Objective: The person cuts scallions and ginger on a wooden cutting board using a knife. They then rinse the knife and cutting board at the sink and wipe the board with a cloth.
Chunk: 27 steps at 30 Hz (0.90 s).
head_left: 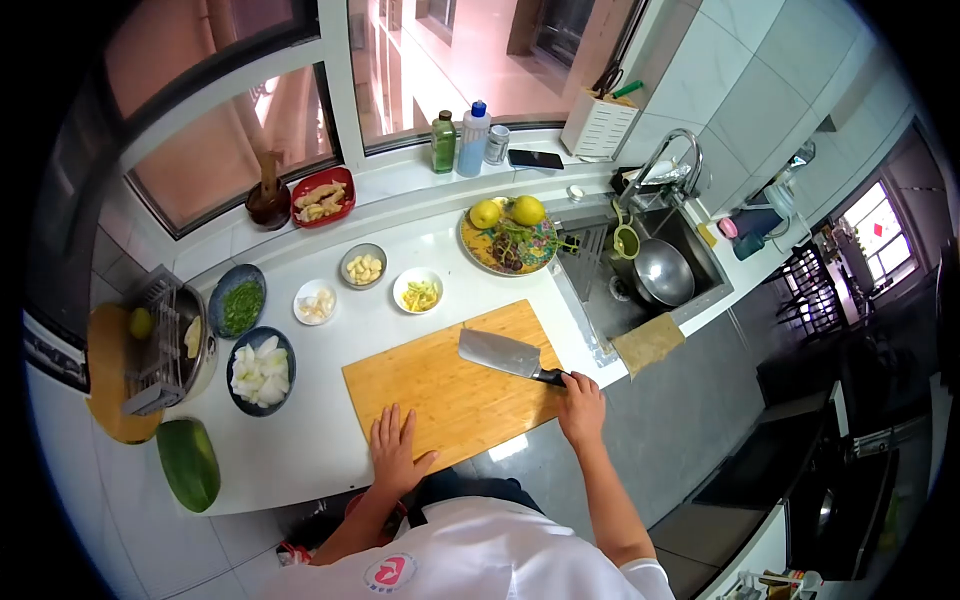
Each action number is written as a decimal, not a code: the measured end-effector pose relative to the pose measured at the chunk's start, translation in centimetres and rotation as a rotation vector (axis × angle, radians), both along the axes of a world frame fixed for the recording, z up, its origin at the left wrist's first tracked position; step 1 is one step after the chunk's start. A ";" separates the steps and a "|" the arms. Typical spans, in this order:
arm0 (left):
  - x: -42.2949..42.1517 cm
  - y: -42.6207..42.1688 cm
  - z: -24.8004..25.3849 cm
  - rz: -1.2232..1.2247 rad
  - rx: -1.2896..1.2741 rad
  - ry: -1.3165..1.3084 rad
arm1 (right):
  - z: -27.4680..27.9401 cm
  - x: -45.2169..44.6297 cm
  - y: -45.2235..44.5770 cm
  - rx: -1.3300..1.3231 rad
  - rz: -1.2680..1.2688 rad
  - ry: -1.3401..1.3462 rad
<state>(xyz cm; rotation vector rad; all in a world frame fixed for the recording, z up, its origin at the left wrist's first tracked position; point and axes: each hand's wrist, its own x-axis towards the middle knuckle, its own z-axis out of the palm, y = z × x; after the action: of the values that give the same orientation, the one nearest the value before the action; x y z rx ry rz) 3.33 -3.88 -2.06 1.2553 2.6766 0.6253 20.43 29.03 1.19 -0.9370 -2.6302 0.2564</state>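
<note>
Cleaver (pixel 499 353) over right part of wooden board (pixel 440 395), black handle's end lost inside right hand (pixel 580 403); grip clamped on it, finger placement hard to make out. Cannot tell whether blade rests on wood. Left hand (pixel 396 452) flat at board's near-left edge, fingers apart, covering bit of wood. Dark stuff (pixel 507 258) on flowered plate (pixel 480 256) hard to name. Blade broad, square-ended, grey, pointing leftward; board pale yellow, grain showing, slantwise on white bench (pixel 315 430).
</note>
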 end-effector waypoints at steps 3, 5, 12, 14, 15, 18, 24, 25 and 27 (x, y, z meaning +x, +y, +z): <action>-0.1 -0.2 -0.5 -0.011 -0.005 -0.005 | -1.5 -1.0 0.2 0.045 -0.035 -0.020; -0.2 -0.4 -0.6 -0.014 -0.014 -0.014 | -2.2 -1.1 0.7 0.110 -0.033 -0.065; -0.3 -0.1 -1.4 0.014 0.040 0.031 | -1.9 -1.7 2.6 0.027 -0.005 -0.115; -0.9 -0.1 -1.4 0.004 0.084 0.063 | -1.4 -1.8 2.8 0.057 0.013 -0.063; -1.2 -0.3 -1.2 0.009 0.044 0.017 | -1.4 -1.6 3.1 0.033 0.039 -0.060; -1.5 1.3 0.0 0.027 0.036 0.010 | -1.0 -0.6 4.9 -0.193 0.184 -0.069; 0.6 12.4 1.9 0.245 0.273 -0.603 | 2.6 0.6 7.2 -0.709 0.283 0.106; 1.9 15.4 3.5 0.241 0.274 -0.595 | 3.4 1.1 8.3 -0.752 0.307 0.123; 4.7 22.0 6.3 0.170 0.330 -0.892 | 4.5 1.9 10.2 -0.832 0.352 0.129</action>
<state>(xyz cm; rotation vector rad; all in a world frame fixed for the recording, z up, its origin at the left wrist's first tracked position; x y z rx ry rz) 8.01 18.08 4.22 0.5595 1.9650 1.3110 22.29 39.20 5.73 -0.6071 -2.5400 1.5166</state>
